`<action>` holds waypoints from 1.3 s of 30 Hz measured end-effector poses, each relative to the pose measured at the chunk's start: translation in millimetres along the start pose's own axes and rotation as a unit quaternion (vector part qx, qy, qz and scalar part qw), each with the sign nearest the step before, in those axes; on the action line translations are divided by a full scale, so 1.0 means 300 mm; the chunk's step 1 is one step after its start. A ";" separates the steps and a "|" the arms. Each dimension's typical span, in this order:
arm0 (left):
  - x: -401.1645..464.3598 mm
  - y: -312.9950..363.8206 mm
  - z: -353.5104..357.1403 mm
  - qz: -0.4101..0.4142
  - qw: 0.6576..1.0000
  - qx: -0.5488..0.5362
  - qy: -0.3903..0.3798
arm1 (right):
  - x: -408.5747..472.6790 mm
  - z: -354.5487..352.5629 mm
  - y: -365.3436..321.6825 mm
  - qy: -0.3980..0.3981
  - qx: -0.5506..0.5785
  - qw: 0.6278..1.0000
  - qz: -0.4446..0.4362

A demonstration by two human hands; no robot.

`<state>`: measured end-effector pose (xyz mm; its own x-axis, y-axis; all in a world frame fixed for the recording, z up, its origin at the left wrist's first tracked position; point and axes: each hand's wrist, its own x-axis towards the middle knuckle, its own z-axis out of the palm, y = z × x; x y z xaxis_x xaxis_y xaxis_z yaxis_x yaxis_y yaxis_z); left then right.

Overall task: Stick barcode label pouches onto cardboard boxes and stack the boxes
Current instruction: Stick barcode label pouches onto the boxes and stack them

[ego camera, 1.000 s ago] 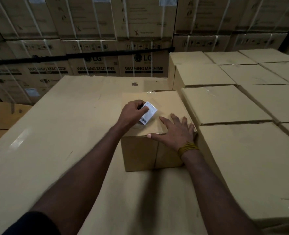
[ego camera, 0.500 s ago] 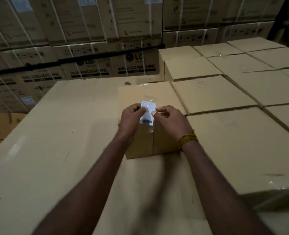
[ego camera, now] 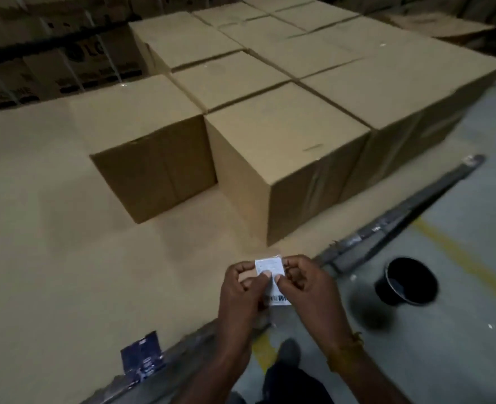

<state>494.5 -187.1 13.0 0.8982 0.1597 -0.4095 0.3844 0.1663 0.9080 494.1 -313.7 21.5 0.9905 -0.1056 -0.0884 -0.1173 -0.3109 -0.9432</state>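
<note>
Cardboard boxes (ego camera: 287, 135) ahead, black bucket (ego camera: 406, 282) nearby; both hands (ego camera: 273, 290) pinch label pouch (ego camera: 270, 268).

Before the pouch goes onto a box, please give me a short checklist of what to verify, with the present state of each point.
1. Both hands hold the label pouch: ok, the left hand and the right hand each have a pinching grip on it.
2. Barcode print readable: cannot tell, the picture is blurred.
3. Backing peeled off the pouch: cannot tell.
4. Pouch is near the small box: not ok, it is held apart, out over the edge of the cardboard surface.
5. Top of the small box is bare: ok, nothing lies on it.
6. Floor near the feet is free: not ok, a black bucket stands there.
</note>
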 end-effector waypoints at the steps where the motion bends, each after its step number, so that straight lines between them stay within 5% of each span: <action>1: -0.011 -0.046 0.045 -0.013 1.000 0.011 -0.016 | -0.024 -0.041 0.052 0.025 -0.025 0.999 0.008; 6: -0.010 -0.206 0.277 -0.088 0.984 0.107 -0.111 | -0.077 -0.247 0.291 0.140 -0.143 0.979 0.035; 13: -0.061 -0.289 0.701 -0.271 0.933 0.062 -0.229 | -0.063 -0.579 0.562 0.197 -0.223 0.954 0.038; 22: 0.022 -0.516 1.501 -0.375 0.910 0.047 -0.169 | 0.138 -1.206 0.974 0.219 -0.242 0.945 0.025; 30: 0.180 -0.732 1.997 -0.384 0.914 0.031 -0.128 | 0.309 -1.569 1.280 0.220 -0.083 0.965 0.112; 35: 0.355 -0.937 2.199 -0.374 0.916 0.078 -0.125 | 0.465 -1.633 1.506 0.352 0.249 0.849 0.304; 39: 0.545 -1.181 2.313 -0.395 0.907 0.096 -0.111 | 0.612 -1.610 1.816 0.386 0.291 0.793 0.370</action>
<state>652.9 -895.1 -314.5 0.3390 -0.1388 -0.9305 0.9376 -0.0316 0.3463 577.2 -958.9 -353.9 0.2999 -0.6729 -0.6762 -0.3713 0.5706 -0.7325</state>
